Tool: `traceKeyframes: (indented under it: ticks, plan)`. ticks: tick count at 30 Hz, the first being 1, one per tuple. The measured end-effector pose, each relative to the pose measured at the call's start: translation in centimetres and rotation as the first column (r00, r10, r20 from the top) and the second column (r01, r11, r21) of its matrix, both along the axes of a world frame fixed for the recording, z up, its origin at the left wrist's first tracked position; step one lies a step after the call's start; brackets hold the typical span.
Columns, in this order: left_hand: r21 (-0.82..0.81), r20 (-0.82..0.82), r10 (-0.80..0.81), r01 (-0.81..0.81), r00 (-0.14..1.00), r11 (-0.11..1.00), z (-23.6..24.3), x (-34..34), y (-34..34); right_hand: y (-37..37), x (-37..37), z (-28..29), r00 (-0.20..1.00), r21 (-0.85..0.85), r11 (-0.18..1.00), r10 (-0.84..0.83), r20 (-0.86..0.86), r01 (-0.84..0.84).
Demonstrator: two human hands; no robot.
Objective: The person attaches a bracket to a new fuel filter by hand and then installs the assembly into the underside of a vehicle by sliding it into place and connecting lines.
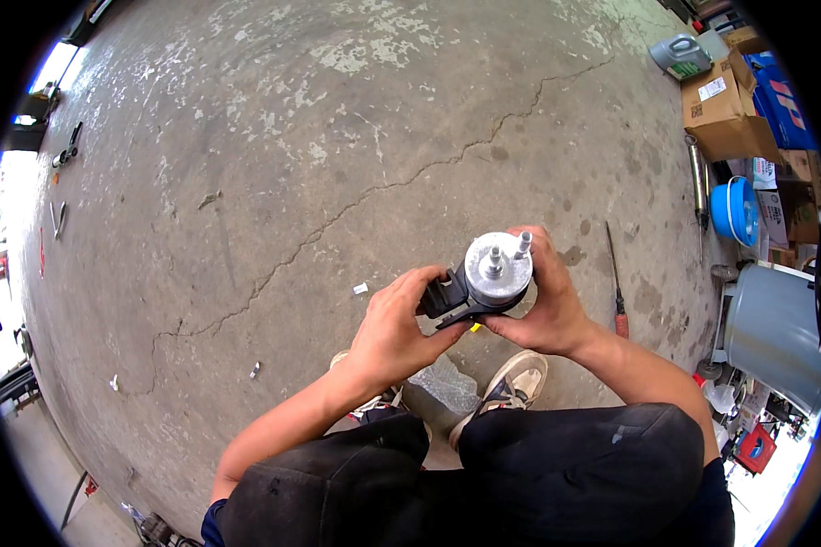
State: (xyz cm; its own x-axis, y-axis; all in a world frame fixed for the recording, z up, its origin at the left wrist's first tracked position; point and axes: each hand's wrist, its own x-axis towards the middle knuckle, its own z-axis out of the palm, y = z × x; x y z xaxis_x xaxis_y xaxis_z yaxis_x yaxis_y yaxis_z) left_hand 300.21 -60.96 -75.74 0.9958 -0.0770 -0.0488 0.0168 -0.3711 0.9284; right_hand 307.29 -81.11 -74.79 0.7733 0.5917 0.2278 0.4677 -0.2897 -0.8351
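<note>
Between my hands, above the floor, is a silver metal fuel filter (497, 280) with two pipe stubs pointing up from its round top. A black plastic bracket (444, 296) wraps round part of its side and sticks out to the left. My left hand (394, 321) is closed on the bracket, thumb below and fingers behind. My right hand (553, 301) grips the right side of the canister, with its thumb at the lower edge. The palms hide part of the filter's body. Clear bubble wrap (445, 383) lies between my shoes, beneath the filter.
A red-handled screwdriver (620, 314) lies right of my arm. Small white caps (360, 289) are scattered leftward. Along the right stand a cardboard box (725, 109), blue bucket (734, 211) and grey drum (775, 328). Pliers (57, 220) lie far left. A crack runs across the concrete.
</note>
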Motion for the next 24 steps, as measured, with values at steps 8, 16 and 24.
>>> traceKeyframes:
  ticks: [8, 16, 24]
  plan:
    - [-0.067, -0.115, 0.026, -0.034, 0.993, 0.997, 0.0, 0.0, -0.2, 0.0, 0.2, 0.0, 1.000, -0.108, 0.994, 0.025, -0.003, -0.025]
    - [-0.234, -0.409, -0.091, -0.008, 0.908, 0.972, -0.6, -0.3, 0.8, -0.7, 1.9, 0.6, 0.959, -0.187, 0.962, 0.154, -0.238, -0.200]
    - [-0.185, -0.373, -0.066, -0.005, 0.926, 0.983, -1.2, -0.2, 0.2, -0.7, 1.2, 0.6, 0.857, -0.122, 0.980, 0.077, -0.509, -0.160]
